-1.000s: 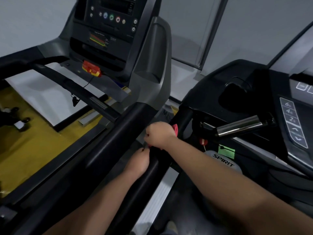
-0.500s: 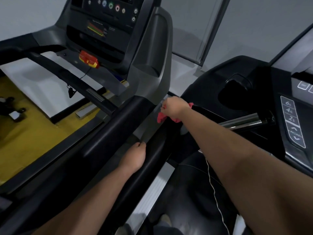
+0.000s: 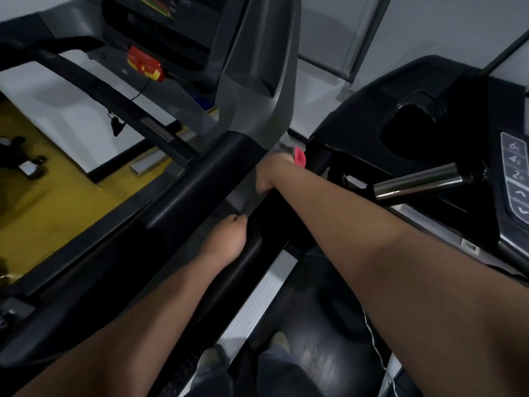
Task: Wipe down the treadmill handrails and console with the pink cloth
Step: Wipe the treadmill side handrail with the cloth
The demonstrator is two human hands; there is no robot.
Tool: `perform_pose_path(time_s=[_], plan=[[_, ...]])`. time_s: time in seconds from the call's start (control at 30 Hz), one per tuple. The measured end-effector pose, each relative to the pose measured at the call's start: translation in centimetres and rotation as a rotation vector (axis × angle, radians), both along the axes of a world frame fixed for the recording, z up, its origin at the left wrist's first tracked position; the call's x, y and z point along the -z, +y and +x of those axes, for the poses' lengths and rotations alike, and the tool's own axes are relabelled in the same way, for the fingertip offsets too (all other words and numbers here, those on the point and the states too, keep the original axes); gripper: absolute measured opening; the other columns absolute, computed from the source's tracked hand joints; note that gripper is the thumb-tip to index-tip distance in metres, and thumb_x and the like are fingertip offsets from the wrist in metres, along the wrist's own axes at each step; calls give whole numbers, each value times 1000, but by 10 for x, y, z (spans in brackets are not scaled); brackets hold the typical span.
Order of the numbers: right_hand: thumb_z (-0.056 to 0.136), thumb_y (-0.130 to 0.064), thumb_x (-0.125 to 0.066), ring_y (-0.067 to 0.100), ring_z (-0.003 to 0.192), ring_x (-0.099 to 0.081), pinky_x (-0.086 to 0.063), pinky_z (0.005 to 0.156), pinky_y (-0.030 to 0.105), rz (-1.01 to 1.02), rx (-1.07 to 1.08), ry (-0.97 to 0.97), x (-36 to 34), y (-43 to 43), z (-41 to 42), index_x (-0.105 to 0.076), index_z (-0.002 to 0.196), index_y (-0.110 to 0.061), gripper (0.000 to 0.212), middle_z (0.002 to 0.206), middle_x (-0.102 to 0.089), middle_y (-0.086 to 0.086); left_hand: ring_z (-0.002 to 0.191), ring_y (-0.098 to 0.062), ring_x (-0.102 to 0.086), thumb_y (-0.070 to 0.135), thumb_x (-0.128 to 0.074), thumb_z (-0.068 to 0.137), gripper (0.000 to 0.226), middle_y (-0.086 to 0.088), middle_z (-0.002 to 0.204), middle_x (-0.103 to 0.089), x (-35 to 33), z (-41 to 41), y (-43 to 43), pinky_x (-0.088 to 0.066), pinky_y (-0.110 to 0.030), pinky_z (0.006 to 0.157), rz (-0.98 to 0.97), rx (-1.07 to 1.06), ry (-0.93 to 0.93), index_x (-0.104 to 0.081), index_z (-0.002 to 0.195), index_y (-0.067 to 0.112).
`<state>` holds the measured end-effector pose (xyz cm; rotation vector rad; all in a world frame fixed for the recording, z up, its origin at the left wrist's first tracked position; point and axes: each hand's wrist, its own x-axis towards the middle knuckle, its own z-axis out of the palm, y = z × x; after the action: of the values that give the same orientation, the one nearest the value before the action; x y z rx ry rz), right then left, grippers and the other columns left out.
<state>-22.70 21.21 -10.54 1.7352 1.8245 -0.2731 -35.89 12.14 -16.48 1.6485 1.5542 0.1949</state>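
Down between two treadmills, near the centre of the frame, a person's right hand (image 3: 270, 174) is closed in a fist around a pink cloth (image 3: 299, 157). Only a small fold of the cloth shows, poking out at the fist's far side, up and to the right of the knuckles. The rest is hidden inside the hand. Fist and cloth sit at the foot of the grey upright (image 3: 257, 110) that carries the console (image 3: 171, 24), whose lower part shows at the top of the frame.

Below and slightly left, the left hand (image 3: 226, 239) rests on a black handrail (image 3: 252, 253), its fingers curled over the rail's near edge. It holds no cloth and is apart from the right hand. A thicker padded rail (image 3: 186, 202) runs beside it from centre to lower left.

A red safety key (image 3: 144, 64) sits under the console, upper left. A chrome bar (image 3: 418, 181) and a grey keypad (image 3: 515, 173) of the neighbouring machine fill the right edge. Yellow floor (image 3: 57, 196) shows at left, a thin white cord (image 3: 375, 339) hangs at lower right, and two shoes (image 3: 211, 356) stand at the bottom.
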Motion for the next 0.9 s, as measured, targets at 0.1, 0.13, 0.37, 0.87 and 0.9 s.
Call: perform_pose_path(time_s=[0.1, 0.13, 0.37, 0.87, 0.9], plan=[[85, -18, -51, 25, 110, -58, -43, 71, 31, 97, -19, 94, -3, -23, -19, -62, 116, -11, 33, 121, -60, 6, 118, -33, -48, 1, -27, 99, 32, -23, 129, -49, -1, 0, -1, -37, -36, 101, 46, 56, 49, -49, 121, -6], [85, -18, -52, 25, 106, -60, -43, 69, 31, 146, -14, 139, -2, -31, -23, -64, 111, -11, 29, 116, -63, 7, 118, -33, -48, 1, -27, 99, 31, -24, 129, -49, -2, 0, -1, -37, -35, 100, 54, 78, 71, -49, 120, -7], [85, -29, -49, 25, 69, -60, -50, 64, 38, 989, -19, 777, 34, -88, -4, -68, 68, -13, 30, 72, -62, 2, 119, -34, -47, 4, -28, 99, 31, -23, 126, -51, -4, 1, 0, -35, -32, 94, 23, 53, 53, -52, 115, -7], [93, -38, -47, 26, 108, -55, -43, 101, 44, 1155, 1575, 1692, 76, -112, -19, -46, 108, -31, 17, 122, -55, 14, 117, -37, -50, 17, -30, 101, 39, -24, 126, -54, -12, 7, 2, -40, -36, 93, -45, -27, -67, -53, 122, -6], [94, -40, -42, 27, 107, -56, -44, 100, 46, 1029, 1649, 1714, 80, -115, -20, -47, 111, -29, 20, 121, -57, 14, 111, -36, -52, 18, -30, 100, 37, -23, 121, -56, -11, 7, 2, -40, -36, 90, -37, -28, -73, -56, 115, -4]])
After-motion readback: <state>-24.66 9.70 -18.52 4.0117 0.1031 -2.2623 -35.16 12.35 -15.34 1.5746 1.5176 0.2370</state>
